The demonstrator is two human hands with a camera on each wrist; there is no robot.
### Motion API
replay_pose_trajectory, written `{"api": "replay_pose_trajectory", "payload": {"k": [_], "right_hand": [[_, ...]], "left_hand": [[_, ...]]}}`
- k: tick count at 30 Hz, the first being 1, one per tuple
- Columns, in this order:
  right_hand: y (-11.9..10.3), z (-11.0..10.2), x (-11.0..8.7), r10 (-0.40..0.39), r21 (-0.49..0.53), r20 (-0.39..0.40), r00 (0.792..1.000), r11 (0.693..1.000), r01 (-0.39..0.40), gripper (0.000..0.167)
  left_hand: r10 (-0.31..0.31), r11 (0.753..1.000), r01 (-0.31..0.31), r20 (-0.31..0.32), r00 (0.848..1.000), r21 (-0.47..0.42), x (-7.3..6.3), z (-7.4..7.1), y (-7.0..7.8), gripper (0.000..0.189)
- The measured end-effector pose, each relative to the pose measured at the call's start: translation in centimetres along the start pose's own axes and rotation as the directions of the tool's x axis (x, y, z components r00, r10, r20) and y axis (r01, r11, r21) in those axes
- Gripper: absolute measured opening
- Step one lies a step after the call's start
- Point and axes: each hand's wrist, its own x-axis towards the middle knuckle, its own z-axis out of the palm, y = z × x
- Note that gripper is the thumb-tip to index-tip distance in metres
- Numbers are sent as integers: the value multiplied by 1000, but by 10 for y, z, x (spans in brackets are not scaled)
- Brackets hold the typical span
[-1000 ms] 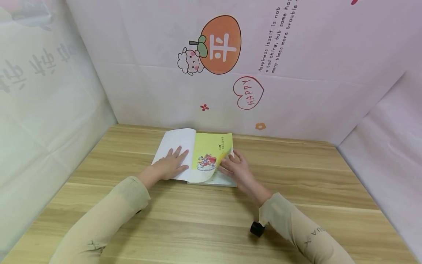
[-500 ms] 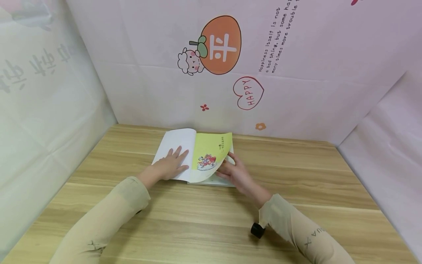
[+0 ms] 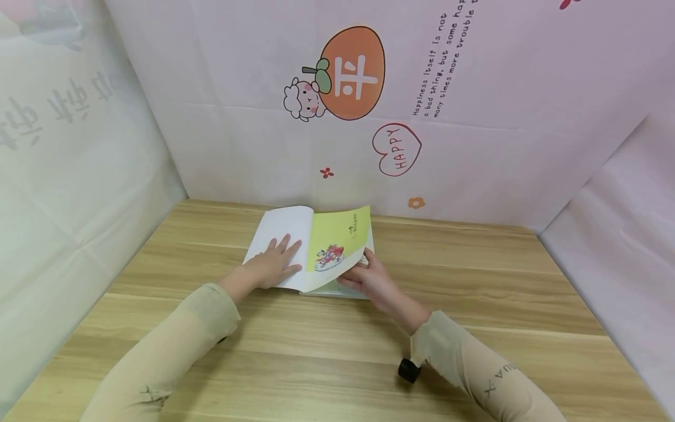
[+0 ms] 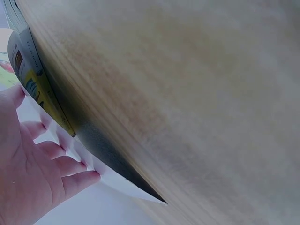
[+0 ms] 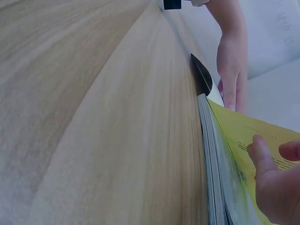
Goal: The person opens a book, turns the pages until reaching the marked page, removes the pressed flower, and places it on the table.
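A paperback book lies opened on the wooden table, its white left-hand page [image 3: 287,223] facing up. My left hand [image 3: 268,267] rests on that page with fingers spread; the left wrist view shows the fingertips [image 4: 89,177] against the paper. A yellow leaf [image 3: 337,225] with a small coloured picture is raised and bowed at its right side. Under its lower right part is my right hand [image 3: 373,280]. In the right wrist view, that thumb and finger stand apart beside the leaf's printed underside, over the thick page block [image 5: 213,168]. Its other fingers are partly hidden.
The wood-grain table [image 3: 295,351] spreads around the book. A white printed sheet [image 3: 237,146] rises behind it, with more sheeting at both sides. A small black piece [image 3: 408,370] sits by the right sleeve [image 3: 448,346].
My right hand has slid slightly left under the yellow leaf, whose right edge has lifted and curled further. My left hand has stayed on the white page.
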Motion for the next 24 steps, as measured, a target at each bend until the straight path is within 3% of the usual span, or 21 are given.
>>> {"api": "replay_pose_trajectory", "payload": {"k": [7, 13, 16, 20, 24], "right_hand": [[0, 4, 2, 12, -63, 7, 1000, 998, -12, 77], [0, 7, 1, -11, -219, 68, 998, 975, 26, 86], [-1, 8, 0, -54, -331, 114, 992, 940, 89, 86], [-2, 10, -2, -107, -472, 162, 981, 865, 173, 84], [-1, 12, -2, -121, -551, 184, 975, 809, 205, 82]], "left_hand": [[1, 1000, -1, 9, 1000, -2, 0, -4, 1, 69], [7, 1000, -7, 5, 1000, -6, 0, -3, -1, 69], [11, 1000, -11, -4, 1000, -8, 0, -2, -2, 69], [16, 1000, -16, -14, 1000, -17, 0, -1, -4, 69], [42, 997, -45, -34, 999, -65, 0, 0, -8, 69]]}}
